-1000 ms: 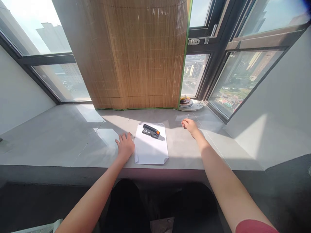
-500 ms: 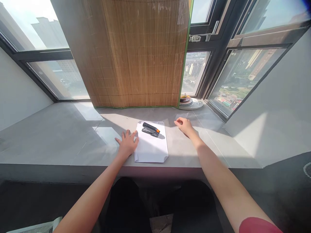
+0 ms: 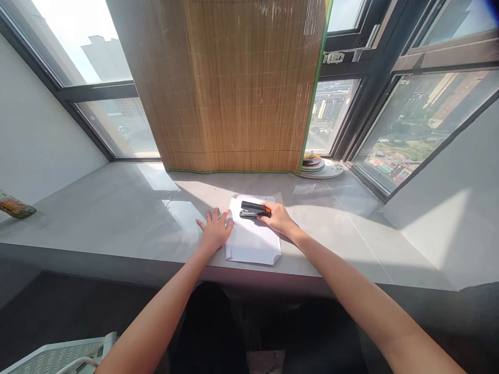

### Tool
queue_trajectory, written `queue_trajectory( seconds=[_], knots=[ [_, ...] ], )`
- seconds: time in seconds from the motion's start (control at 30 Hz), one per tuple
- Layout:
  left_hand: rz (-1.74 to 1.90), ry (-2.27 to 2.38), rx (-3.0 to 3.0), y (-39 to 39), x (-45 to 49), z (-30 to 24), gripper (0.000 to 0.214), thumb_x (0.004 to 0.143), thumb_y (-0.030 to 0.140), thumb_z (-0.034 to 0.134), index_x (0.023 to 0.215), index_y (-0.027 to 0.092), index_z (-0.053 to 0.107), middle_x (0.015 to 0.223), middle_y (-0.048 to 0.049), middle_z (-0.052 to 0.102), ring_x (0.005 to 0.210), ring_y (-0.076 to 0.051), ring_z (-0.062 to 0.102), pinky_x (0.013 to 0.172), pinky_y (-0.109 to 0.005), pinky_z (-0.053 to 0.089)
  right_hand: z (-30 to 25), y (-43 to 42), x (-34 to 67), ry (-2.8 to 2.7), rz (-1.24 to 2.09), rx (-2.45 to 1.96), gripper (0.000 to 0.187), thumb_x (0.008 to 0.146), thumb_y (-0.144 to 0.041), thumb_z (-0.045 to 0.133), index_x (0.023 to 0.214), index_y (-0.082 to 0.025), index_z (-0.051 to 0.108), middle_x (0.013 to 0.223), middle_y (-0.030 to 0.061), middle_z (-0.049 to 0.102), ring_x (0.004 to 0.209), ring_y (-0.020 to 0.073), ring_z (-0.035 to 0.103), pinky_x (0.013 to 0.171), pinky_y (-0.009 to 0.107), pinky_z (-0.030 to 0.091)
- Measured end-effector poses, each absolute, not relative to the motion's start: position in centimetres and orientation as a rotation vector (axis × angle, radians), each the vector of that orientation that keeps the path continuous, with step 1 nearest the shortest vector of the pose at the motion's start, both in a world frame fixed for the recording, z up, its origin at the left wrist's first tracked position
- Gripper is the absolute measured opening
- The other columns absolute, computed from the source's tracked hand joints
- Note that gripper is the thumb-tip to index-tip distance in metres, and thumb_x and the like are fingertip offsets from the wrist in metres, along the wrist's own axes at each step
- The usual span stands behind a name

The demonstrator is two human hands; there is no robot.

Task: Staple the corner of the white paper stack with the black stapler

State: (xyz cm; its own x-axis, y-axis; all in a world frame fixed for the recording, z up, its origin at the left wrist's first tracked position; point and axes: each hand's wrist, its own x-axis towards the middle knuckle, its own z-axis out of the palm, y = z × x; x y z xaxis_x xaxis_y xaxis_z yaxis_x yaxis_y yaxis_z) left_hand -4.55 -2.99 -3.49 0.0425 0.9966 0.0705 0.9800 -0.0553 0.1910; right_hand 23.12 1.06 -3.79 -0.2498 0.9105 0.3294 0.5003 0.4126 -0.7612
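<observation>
A black stapler (image 3: 255, 210) with an orange patch near its right end lies lengthwise from side to side over the upper part of a white sheet of paper (image 3: 252, 241); whether it touches the sheet all along its length is hard to tell. The right hand (image 3: 278, 218) has its grip clamped on the stapler's right end, the fingers around the part by the orange patch. The left hand (image 3: 215, 229) lies palm down with its fingers spread apart, holding nothing, its thumb side at the paper's left edge. The sheet's lower corners are creased or folded, and it lies near the front edge of a pale grey window ledge (image 3: 323, 234). Beyond the paper, to the right, a clear flat piece (image 3: 304, 190) lies on the ledge, and behind that a stack of plates (image 3: 313, 164) stands in the corner by the window. A brown bamboo blind (image 3: 241, 93) with green edging hangs down behind the paper. At the far left is a printed packet (image 3: 16, 206), and low in front, a white perforated chair-like piece (image 3: 72, 356).
</observation>
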Motion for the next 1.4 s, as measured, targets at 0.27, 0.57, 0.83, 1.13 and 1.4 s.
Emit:
queue_trajectory(
  seconds=[0.27, 0.57, 0.83, 1.13, 1.4],
  knots=[
    [0.273, 2.089, 2.216, -3.1, -4.6, -3.5, 0.061, 0.112, 0.049, 0.036, 0.169, 0.029, 0.046, 0.179, -0.0198, 0.030, 0.164, -0.053, 0.021, 0.118, -0.091, 0.015, -3.9, 1.3, 23.5, -1.751, 0.956, -1.091, 0.029, 0.084, -0.026, 0.073, 0.112, -0.025, 0.075, 0.102, 0.0048, 0.079, 0.094, 0.0267, 0.073, 0.091, 0.046, 0.061],
    [0.349, 2.091, 2.215, -3.3, -4.4, -3.5, 0.059, 0.110, 0.046, 0.040, 0.165, 0.028, 0.052, 0.177, -0.0203, 0.034, 0.162, -0.052, 0.024, 0.118, -0.091, 0.015, -4.3, 2.2, 24.2, -1.505, 1.088, -1.062, 0.035, 0.083, -0.038, 0.060, 0.112, -0.025, 0.075, 0.126, 0.0089, 0.075, 0.114, 0.0300, 0.069, 0.097, 0.047, 0.060],
    [0.389, 2.105, 2.206, -3.4, -4.5, -3.5, 0.060, 0.108, 0.045, 0.043, 0.164, 0.025, 0.055, 0.176, -0.0215, 0.037, 0.161, -0.053, 0.028, 0.118, -0.090, 0.016, -5.5, 3.7, 23.8, -1.490, 1.030, -1.161, 0.033, 0.078, -0.043, 0.053, 0.092, -0.023, 0.074, 0.101, 0.0066, 0.077, 0.101, 0.0293, 0.067, 0.096, 0.045, 0.055],
    [0.444, 2.070, 2.207, -2.8, -4.7, -4.4, 0.060, 0.108, 0.046, 0.044, 0.163, 0.026, 0.055, 0.175, -0.0216, 0.039, 0.160, -0.055, 0.028, 0.117, -0.092, 0.013, -5.3, 3.4, 23.4, -1.567, 0.972, -1.176, 0.034, 0.082, -0.041, 0.046, 0.090, -0.023, 0.075, 0.095, 0.0054, 0.076, 0.093, 0.0269, 0.066, 0.087, 0.039, 0.053],
    [0.570, 2.034, 2.194, -2.8, -4.8, -4.7, 0.055, 0.106, 0.042, 0.051, 0.158, 0.025, 0.061, 0.172, -0.0245, 0.041, 0.159, -0.057, 0.028, 0.117, -0.092, 0.007, -5.3, 3.7, 23.4, -1.617, 0.886, -1.217, 0.031, 0.083, -0.043, 0.048, 0.084, -0.024, 0.073, 0.085, 0.0037, 0.072, 0.088, 0.0265, 0.062, 0.088, 0.040, 0.052]
  ],
)
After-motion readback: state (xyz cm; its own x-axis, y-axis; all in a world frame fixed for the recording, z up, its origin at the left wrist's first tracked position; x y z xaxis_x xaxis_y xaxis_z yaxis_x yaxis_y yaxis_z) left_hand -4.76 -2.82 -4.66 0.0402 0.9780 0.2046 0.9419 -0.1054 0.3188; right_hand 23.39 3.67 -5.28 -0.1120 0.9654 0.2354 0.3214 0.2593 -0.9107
